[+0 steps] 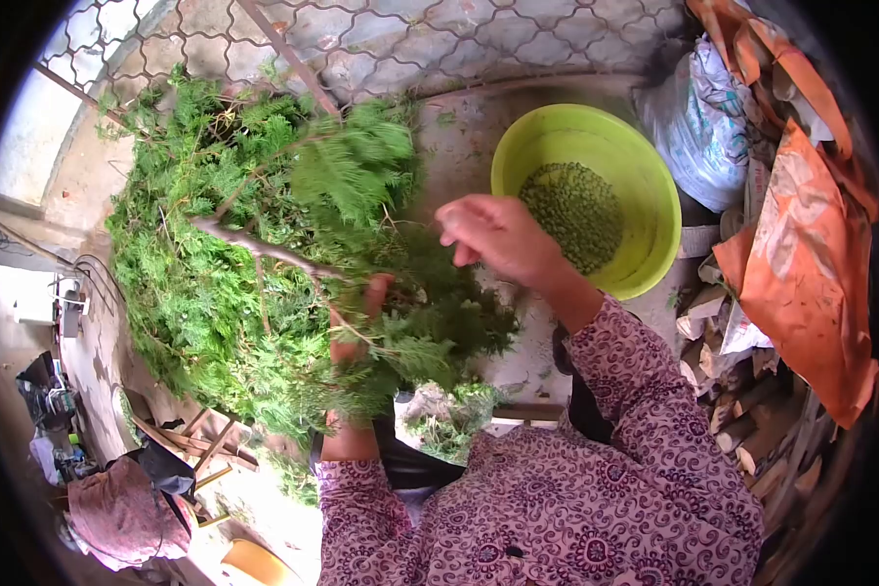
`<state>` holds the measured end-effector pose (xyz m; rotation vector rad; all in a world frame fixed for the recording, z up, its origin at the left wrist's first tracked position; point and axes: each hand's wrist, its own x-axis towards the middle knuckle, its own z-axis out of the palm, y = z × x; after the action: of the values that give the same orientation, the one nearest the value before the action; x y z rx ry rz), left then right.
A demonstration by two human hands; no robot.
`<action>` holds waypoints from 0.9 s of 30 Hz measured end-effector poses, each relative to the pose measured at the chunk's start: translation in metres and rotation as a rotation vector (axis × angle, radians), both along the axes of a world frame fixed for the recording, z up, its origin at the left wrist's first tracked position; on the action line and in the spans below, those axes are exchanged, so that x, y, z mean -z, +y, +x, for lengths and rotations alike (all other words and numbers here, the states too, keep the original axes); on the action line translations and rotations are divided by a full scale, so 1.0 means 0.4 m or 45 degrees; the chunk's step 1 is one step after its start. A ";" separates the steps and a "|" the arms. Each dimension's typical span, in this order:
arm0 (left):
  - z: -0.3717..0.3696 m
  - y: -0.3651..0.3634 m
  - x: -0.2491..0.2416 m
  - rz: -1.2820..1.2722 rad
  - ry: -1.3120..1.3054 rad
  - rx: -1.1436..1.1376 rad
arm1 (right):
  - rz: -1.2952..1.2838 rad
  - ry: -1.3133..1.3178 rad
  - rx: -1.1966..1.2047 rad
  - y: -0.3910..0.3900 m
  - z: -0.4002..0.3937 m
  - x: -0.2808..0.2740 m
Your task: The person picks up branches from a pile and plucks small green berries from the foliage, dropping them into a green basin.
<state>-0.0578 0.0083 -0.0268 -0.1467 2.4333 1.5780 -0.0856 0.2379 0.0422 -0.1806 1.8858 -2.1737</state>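
A leafy green branch (273, 251) with a brown stem lies across a big heap of green foliage (195, 293). My left hand (361, 317) is wrapped round the branch, partly hidden by its leaves. To the right, my right hand (488, 234) is raised with curled fingers, the thumb near the fingertips; whether anything small is between them cannot be made out. It is beside the left rim of a yellow-green basin (654, 205), which holds many small green pieces (576, 210).
Wire mesh (391, 39) runs along the top. A white sack (703, 137), an orange sheet (791, 283) and stacked firewood (752, 420) stand at the right. Wooden pieces (205, 444), a pink cloth (127, 513) and a yellow container (259, 564) are at the lower left.
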 end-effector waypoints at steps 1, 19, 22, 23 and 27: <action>0.023 0.019 -0.067 0.288 -0.043 -0.224 | 0.002 0.003 -0.004 0.016 -0.004 -0.001; 0.067 -0.052 -0.138 1.116 0.049 -0.439 | 0.265 0.042 -0.042 0.029 -0.029 0.033; 0.087 -0.037 -0.203 0.980 0.020 -0.352 | 0.328 0.279 0.096 0.022 -0.043 0.072; 0.083 -0.043 -0.191 0.980 0.025 -0.347 | 0.327 0.285 0.099 0.022 -0.046 0.076; 0.074 -0.091 -0.127 1.305 -0.014 -0.087 | 0.277 0.191 -0.012 0.012 -0.046 0.068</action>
<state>-0.0284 -0.0283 0.0238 -0.0462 1.3423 2.5837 -0.1040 0.2428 0.0150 -0.3165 2.1814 -1.9797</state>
